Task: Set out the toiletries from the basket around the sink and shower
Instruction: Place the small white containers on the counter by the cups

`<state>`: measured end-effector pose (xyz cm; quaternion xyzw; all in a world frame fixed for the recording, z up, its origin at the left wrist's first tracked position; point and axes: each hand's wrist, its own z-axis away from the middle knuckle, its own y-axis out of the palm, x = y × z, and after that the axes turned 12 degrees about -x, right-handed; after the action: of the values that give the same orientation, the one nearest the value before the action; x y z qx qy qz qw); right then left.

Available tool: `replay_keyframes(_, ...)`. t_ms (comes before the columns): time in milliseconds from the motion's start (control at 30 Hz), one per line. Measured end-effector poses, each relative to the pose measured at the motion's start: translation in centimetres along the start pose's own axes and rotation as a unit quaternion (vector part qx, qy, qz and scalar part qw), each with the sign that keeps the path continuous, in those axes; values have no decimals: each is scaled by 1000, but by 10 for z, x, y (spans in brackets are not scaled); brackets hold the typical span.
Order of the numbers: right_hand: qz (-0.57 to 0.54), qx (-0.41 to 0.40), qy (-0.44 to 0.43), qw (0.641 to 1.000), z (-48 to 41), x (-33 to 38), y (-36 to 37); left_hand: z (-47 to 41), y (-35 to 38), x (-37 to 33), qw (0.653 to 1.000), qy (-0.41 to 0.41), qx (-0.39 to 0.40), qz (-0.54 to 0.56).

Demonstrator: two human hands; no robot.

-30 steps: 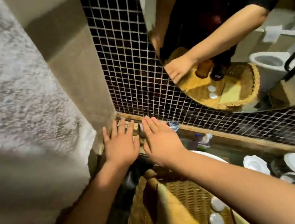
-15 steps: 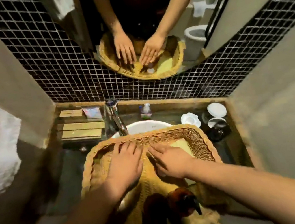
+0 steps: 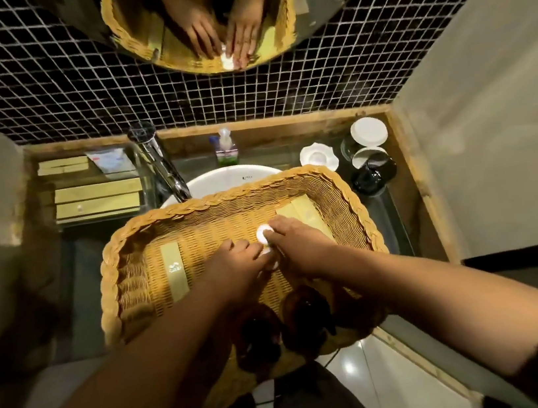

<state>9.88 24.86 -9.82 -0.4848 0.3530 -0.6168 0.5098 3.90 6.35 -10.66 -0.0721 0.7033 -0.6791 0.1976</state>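
A woven wicker basket (image 3: pixel 234 191) sits over the white sink (image 3: pixel 222 177). Both my hands are inside it, fingertips meeting at two small white round discs. My right hand (image 3: pixel 301 247) pinches the upper disc (image 3: pixel 262 232). My left hand (image 3: pixel 235 267) has its curled fingertips on the lower disc (image 3: pixel 271 263), which is partly hidden between the hands. A pale green flat packet (image 3: pixel 174 272) lies in the basket's left part and a yellow packet (image 3: pixel 301 211) lies beyond my right hand. Two brown bottles (image 3: pixel 306 316) stand at the near end under my forearms.
A chrome faucet (image 3: pixel 158 160) and a small clear bottle (image 3: pixel 225 146) stand behind the sink. Pale wooden boxes (image 3: pixel 97 196) lie on the left counter. White lids (image 3: pixel 367 127) and black cups (image 3: pixel 372 172) stand on the right. The mirror above reflects hands and basket.
My view has swung from the left counter corner to straight over the basket. Both hands left the counter, lay flat in the basket, and now have their fingertips together on the white discs.
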Motion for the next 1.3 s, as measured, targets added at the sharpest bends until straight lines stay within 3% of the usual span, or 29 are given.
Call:
replay_keyframes(233,49,-32,-58,997,-11,-5,-8,-18,-3,-10,999,-22,39,21)
replay_keyframes(467,38,-2,-22,999,-24,-2,-13,-16,8,0,998,-8,58,34)
replay_keyframes(567,69,-2,-94,993,-25,-5,-18,-16,5,7,997,6,67,49)
replay_keyframes(767,38,18,-120,992,-22,-9,-19,-16,-1,27,999,-14,20,29)
replay_keyframes(867,-44,-22,-76,996,-18,-10,-23,-23,-10,32,995,-67,-26,65)
replay_keyframes(967,-131,-137,-61,980,-15,-12,-30,-39,-30,38,982,-120,-69,127)
replay_keyframes(1300,-162,-266,84,947,-15,-66,-102,-131,-90,46,992,-62,-81,80)
